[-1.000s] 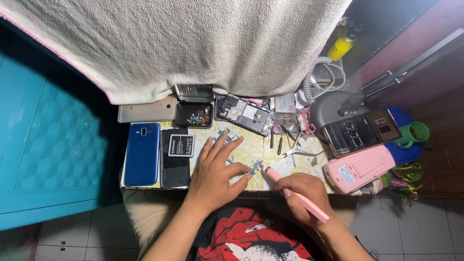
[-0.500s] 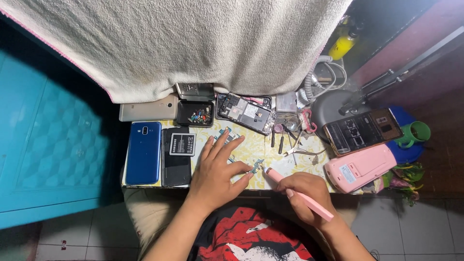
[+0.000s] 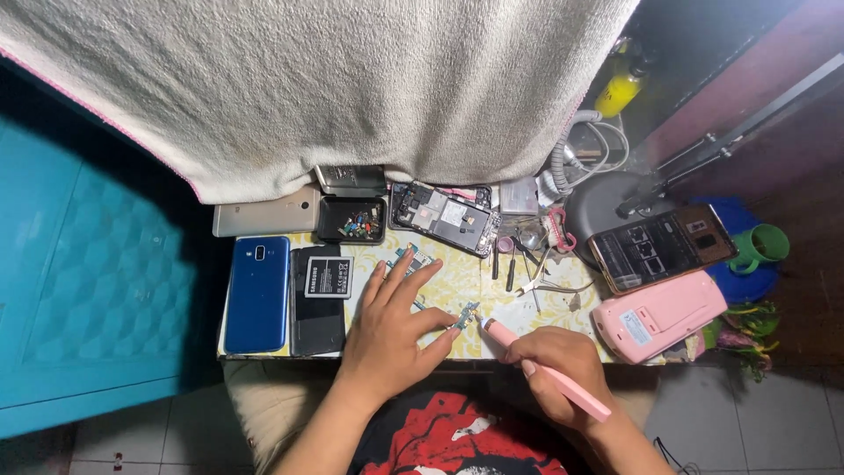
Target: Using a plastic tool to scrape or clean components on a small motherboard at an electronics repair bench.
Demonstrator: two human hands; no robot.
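Pink plastic formed the pen-shaped tool (image 3: 545, 369), which was gripped in the closed right hand (image 3: 554, 369), tip aimed at one small circuit board (image 3: 466, 315). That board was pinned flat near the table's front edge by the spread left hand (image 3: 391, 330), apparently for steadiness. Two phone backs (image 3: 258, 295), one battery (image 3: 327, 277) and one parts tray (image 3: 352, 220) were counted nearby.

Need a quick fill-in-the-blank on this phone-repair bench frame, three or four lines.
1. The right hand grips a ____ pen-shaped tool whose tip nears a small circuit board.
2. The left hand lies flat with its fingers ____.
3. The phone at the table's left edge is ____ in colour.
4. The small black tray holds tiny ____.

Missing words: pink; spread; blue; parts
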